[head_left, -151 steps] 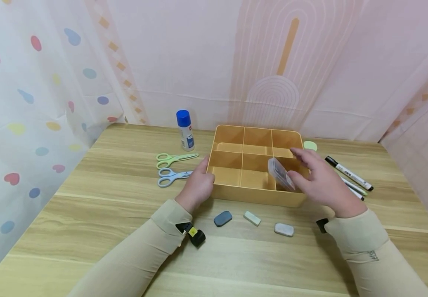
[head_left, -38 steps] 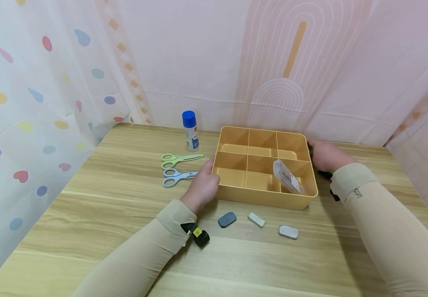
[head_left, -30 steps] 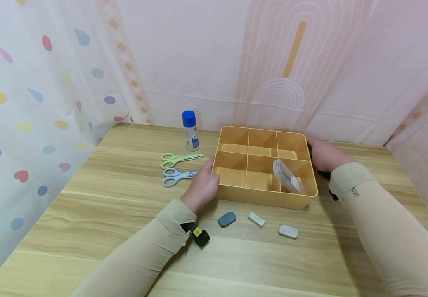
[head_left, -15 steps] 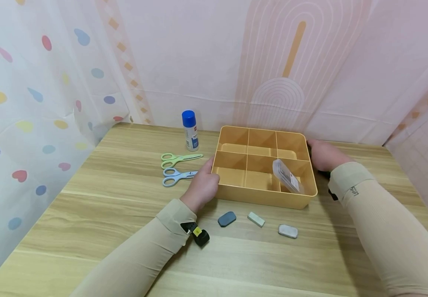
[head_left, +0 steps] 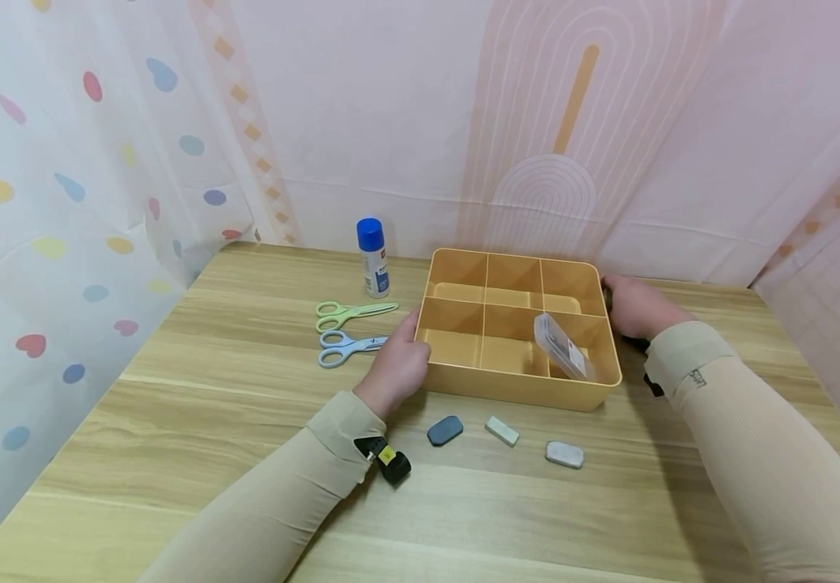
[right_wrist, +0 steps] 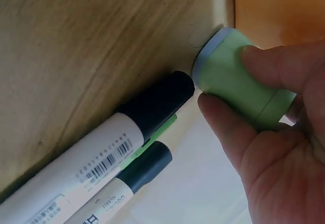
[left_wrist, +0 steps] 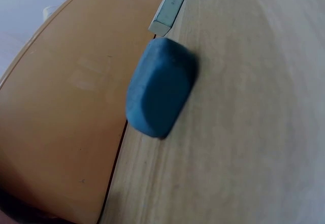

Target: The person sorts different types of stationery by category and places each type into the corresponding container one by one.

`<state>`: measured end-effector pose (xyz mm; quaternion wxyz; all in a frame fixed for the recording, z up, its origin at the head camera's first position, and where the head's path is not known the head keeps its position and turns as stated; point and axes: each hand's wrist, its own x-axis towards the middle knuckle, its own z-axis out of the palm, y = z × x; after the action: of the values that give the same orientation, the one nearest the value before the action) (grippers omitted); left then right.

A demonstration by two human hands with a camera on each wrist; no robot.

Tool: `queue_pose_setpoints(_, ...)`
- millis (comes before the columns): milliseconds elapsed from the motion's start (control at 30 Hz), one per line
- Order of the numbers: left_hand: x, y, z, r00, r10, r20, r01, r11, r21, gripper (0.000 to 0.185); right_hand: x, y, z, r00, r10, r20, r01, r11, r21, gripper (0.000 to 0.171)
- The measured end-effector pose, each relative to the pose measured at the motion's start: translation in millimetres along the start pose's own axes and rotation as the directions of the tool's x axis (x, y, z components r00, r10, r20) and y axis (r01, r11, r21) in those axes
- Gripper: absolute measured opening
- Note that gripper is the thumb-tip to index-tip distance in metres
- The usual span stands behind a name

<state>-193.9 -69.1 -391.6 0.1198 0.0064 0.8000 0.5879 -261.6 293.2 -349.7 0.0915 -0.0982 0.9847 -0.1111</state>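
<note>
Our left hand (head_left: pixel 395 372) grips the divided organizer (head_left: pixel 514 387), probably steadying it; our right hand (right_wrist: pixel 284 153) pinches a rounded green block (right_wrist: pixel 228 76).

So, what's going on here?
A person's left hand rests against the left side of an orange plastic six-compartment tray. The right hand pinches a rounded green object at the tray's right side. A clear plastic case leans in the front-right compartment; a dark blue block, a pale green block and a grey block lie on the wood-grain table in front.
</note>
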Motion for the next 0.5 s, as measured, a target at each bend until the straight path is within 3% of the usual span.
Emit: queue_pose_setpoints(500,-1.3,0.1,-0.3,1.0,-0.002,-0.004,0.002,1.0,0.007,0.078,-7.5,-2.0,-15.3,0.997,0.031,-0.065,-0.024,0.995,0.1,0.063)
